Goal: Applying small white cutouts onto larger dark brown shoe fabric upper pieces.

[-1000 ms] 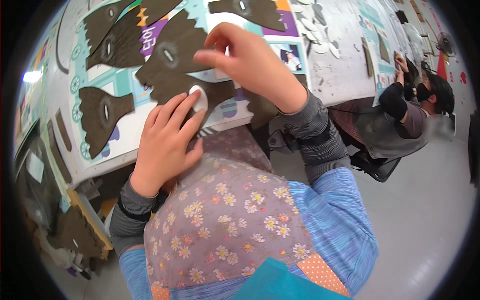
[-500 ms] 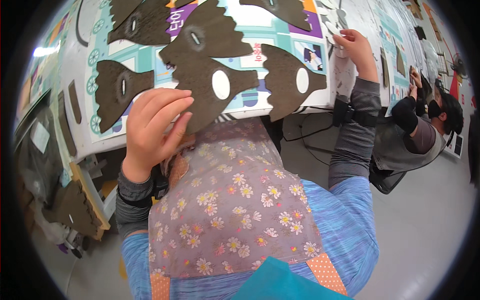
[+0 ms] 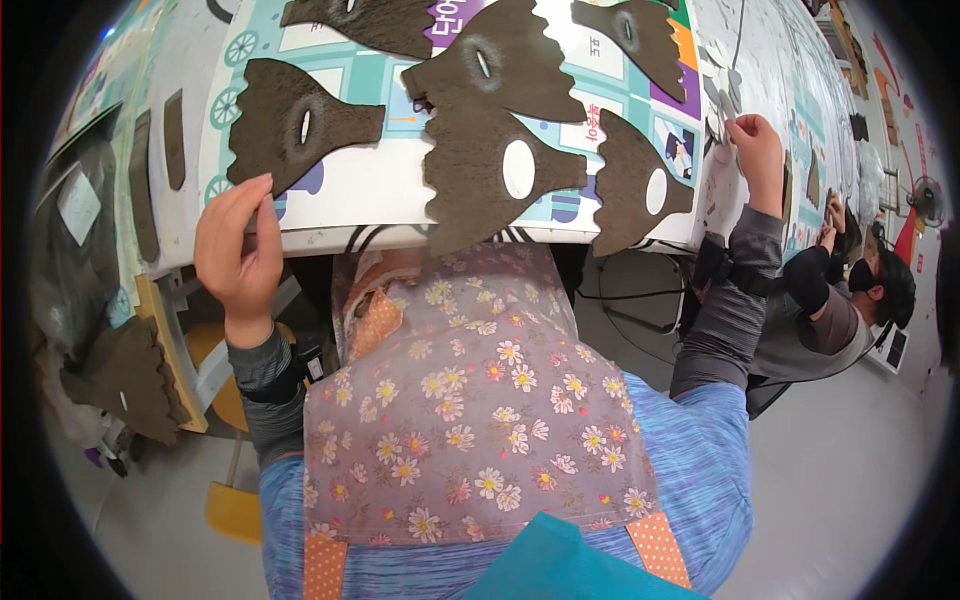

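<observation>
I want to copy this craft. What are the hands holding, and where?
Left hand holds nothing. Right hand pinches a small pale scrap by its edge.

My one view sits on the wearer's head and looks steeply down over the flowered apron (image 3: 480, 420) at the table's near edge (image 3: 330, 235), close enough that the apron fills the lower middle. Beyond that edge the fisheye bends the tabletop upward; no second view overlaps it.
</observation>
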A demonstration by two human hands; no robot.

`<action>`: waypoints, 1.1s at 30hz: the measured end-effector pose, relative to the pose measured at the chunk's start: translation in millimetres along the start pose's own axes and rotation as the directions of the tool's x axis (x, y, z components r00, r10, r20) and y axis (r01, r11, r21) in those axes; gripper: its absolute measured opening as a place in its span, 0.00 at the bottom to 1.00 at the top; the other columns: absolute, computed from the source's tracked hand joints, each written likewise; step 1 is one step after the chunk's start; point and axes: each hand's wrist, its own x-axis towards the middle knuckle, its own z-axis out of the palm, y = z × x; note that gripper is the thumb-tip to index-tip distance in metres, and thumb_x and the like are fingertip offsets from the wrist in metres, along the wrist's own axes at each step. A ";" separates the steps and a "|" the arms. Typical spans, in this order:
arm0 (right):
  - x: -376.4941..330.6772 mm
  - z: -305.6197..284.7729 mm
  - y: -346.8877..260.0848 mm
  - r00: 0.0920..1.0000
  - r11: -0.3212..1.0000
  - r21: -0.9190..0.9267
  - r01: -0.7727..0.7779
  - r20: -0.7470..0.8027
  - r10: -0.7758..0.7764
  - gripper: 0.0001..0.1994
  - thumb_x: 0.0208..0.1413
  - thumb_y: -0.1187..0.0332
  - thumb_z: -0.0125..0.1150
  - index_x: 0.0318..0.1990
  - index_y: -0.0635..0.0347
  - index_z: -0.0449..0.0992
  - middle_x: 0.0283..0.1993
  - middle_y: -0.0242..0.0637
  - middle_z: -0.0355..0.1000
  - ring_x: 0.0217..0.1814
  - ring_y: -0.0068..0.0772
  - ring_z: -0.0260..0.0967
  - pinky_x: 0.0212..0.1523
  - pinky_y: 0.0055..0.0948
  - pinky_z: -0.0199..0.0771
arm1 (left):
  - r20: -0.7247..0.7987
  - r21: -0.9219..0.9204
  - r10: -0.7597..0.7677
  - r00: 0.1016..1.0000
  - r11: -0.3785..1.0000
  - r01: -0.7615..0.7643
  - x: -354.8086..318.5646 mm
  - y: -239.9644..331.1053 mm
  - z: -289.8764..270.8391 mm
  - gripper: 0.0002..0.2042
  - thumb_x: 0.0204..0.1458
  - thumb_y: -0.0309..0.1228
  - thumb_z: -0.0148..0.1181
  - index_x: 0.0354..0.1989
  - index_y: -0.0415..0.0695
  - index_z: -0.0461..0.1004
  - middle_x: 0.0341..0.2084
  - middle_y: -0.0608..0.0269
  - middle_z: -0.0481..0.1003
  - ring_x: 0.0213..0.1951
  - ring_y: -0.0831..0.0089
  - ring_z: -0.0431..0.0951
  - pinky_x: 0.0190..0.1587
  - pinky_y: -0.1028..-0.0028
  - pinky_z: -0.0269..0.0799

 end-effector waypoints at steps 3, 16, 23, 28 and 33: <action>0.4 1.3 1.5 0.998 0.997 0.066 0.040 -0.056 -0.036 0.09 0.52 0.68 0.64 0.35 0.65 0.76 0.29 0.34 0.75 0.30 0.22 0.69 0.33 0.24 0.69 | -0.019 -0.020 -0.007 1.000 1.000 0.007 -0.5 -4.2 5.4 0.09 0.48 0.14 0.59 0.39 0.35 0.77 0.35 0.54 0.80 0.38 0.61 0.80 0.43 0.68 0.74; -83.4 -18.6 -288.5 0.192 0.256 0.144 0.956 0.352 -0.916 0.13 0.42 0.81 0.59 0.39 0.61 0.75 0.39 0.37 0.73 0.42 0.40 0.72 0.41 0.32 0.72 | 0.110 -0.409 -0.177 0.978 0.889 0.207 34.6 47.7 -24.5 0.14 0.45 0.22 0.67 0.43 0.38 0.78 0.33 0.57 0.79 0.28 0.66 0.77 0.33 0.72 0.72; -112.3 34.2 -358.4 0.051 0.169 0.599 0.783 0.209 -0.977 0.08 0.45 0.79 0.60 0.36 0.63 0.76 0.33 0.35 0.73 0.36 0.34 0.71 0.36 0.30 0.71 | 0.108 -0.364 -0.305 0.946 0.874 0.323 25.5 52.7 -20.7 0.08 0.45 0.26 0.69 0.24 0.39 0.73 0.15 0.61 0.67 0.17 0.66 0.66 0.20 0.69 0.59; -75.6 73.0 -363.1 0.484 0.717 0.654 0.239 0.560 -0.672 0.11 0.58 0.65 0.63 0.39 0.66 0.79 0.32 0.28 0.75 0.33 0.17 0.69 0.37 0.20 0.70 | -0.059 -0.310 -0.291 0.955 0.915 0.260 20.4 22.3 -4.7 0.05 0.49 0.24 0.65 0.26 0.39 0.75 0.19 0.60 0.71 0.20 0.65 0.70 0.23 0.70 0.63; -57.3 95.2 -362.1 0.402 0.783 0.622 0.006 0.715 -0.571 0.12 0.57 0.62 0.64 0.38 0.63 0.80 0.32 0.27 0.74 0.33 0.16 0.69 0.37 0.18 0.70 | -0.122 -0.043 -0.078 0.989 0.996 0.073 11.8 8.8 15.2 0.06 0.44 0.23 0.65 0.30 0.42 0.76 0.29 0.65 0.76 0.31 0.66 0.76 0.30 0.70 0.71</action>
